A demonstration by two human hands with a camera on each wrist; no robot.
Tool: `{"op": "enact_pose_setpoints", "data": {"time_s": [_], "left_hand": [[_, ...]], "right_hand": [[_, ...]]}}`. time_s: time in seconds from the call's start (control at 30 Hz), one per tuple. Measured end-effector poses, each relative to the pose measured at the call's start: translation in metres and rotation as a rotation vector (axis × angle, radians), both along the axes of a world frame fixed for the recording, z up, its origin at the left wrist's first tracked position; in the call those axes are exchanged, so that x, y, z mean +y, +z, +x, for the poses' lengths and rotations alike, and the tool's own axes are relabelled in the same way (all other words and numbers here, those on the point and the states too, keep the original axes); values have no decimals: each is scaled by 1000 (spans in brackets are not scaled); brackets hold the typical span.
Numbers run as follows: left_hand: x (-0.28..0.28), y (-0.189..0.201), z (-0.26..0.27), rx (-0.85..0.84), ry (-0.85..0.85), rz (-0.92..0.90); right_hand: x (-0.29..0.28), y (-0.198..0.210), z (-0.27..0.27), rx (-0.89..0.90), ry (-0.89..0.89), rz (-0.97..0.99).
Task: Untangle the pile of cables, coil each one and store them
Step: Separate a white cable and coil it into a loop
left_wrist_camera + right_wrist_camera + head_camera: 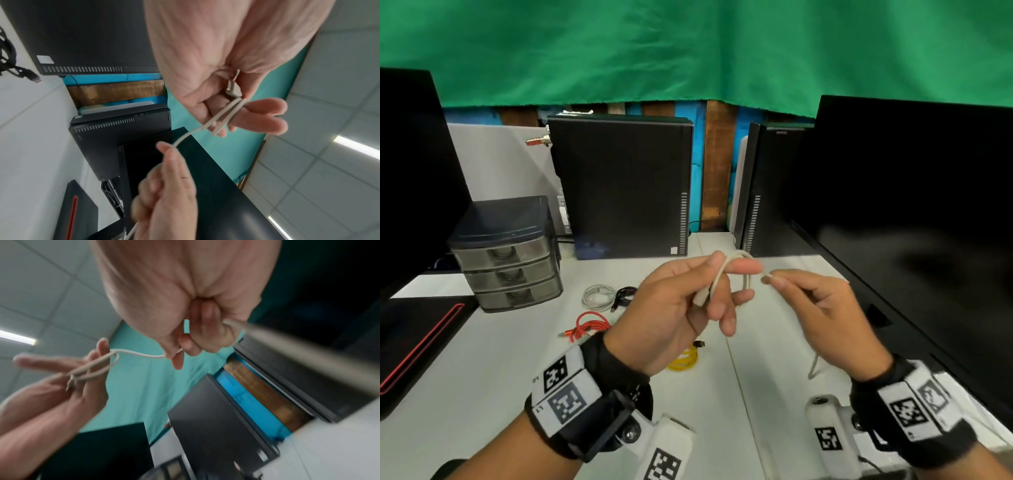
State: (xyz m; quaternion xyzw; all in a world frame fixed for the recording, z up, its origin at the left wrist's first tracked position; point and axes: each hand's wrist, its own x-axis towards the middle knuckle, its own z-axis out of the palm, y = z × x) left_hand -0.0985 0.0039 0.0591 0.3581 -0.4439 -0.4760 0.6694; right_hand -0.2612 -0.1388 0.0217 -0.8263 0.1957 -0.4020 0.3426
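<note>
A beige cable [724,265] is looped round the extended fingers of my left hand [722,287], held above the table. The thumb pins it, and its connector [233,88] lies against the palm. My right hand [772,278] pinches the same cable just right of the loops, and the tail [813,368] hangs below that hand. In the right wrist view the cable [139,355] runs from the pinch to the loops. On the table lie a white coil [597,296], a black coil [625,294], a red cable [587,327] and a yellow coil [683,359].
A dark three-drawer organiser [506,253] stands at the left of the white table [482,359]. Two black computer cases [626,188] stand at the back. A large monitor [914,222] fills the right side and a dark pad with red trim [417,342] lies at the left.
</note>
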Motion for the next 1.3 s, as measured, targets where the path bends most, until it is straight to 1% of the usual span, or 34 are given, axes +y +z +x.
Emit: {"op": "enact_pose_setpoints", "data": {"time_s": [0.07,0.13,0.17,0.2,0.27,0.33,0.4,0.47,0.53,0.6,0.67,0.7,0.77,0.8,0.83,0.87,0.93,1.0,1.03,1.07,1.1,1.17,1.2,1.3], "left_hand": [[0,5,0,44,70,-52],[-1,8,6,101,196,-71],[-2,7,11,86,275,-64],[-5,4,16,31,360,-48],[-9,-4,24,-134,504,-11],[-11,-9,25,-346,562,27],[-10,-12,19,-587,526,40],[-8,-16,17,-804,458,30],[-6,-18,18,-890,378,31],[-4,-17,20,-900,278,72],[-1,-13,18,-835,141,101],[1,-11,15,-767,55,100],[6,-4,10,-568,-129,85],[8,-2,9,-454,-200,67],[10,0,8,-339,-237,41],[11,3,8,-227,-236,9],[12,10,9,-7,-157,-54],[10,17,14,179,-39,-102],[9,20,19,219,47,-113],[8,20,23,210,146,-114],[6,18,28,147,251,-108],[1,9,33,-101,439,-88],[-2,3,32,-231,498,-76],[-9,-9,24,-523,559,-73]], "right_hand": [[5,-22,6,121,43,60],[19,-43,12,274,136,51],[29,-48,15,326,198,12],[40,-49,17,361,255,-39],[57,-38,18,401,334,-147],[68,-20,14,444,377,-221],[75,-2,6,476,400,-255],[76,15,-4,460,415,-242],[72,31,-14,375,382,-214],[61,42,-22,254,300,-193],[48,47,-27,167,216,-198],[43,47,-28,138,187,-193],[35,42,-24,77,160,-179],[31,37,-21,46,154,-169],[29,32,-17,26,153,-155],[25,23,-12,25,144,-151],[22,6,-3,85,113,-148],[22,-14,4,241,98,-139],[25,-23,5,332,119,-143],[30,-30,6,409,156,-165],[36,-33,8,463,199,-202],[52,-28,8,537,264,-284],[59,-23,8,579,289,-322],[79,-3,1,642,356,-386]]}}
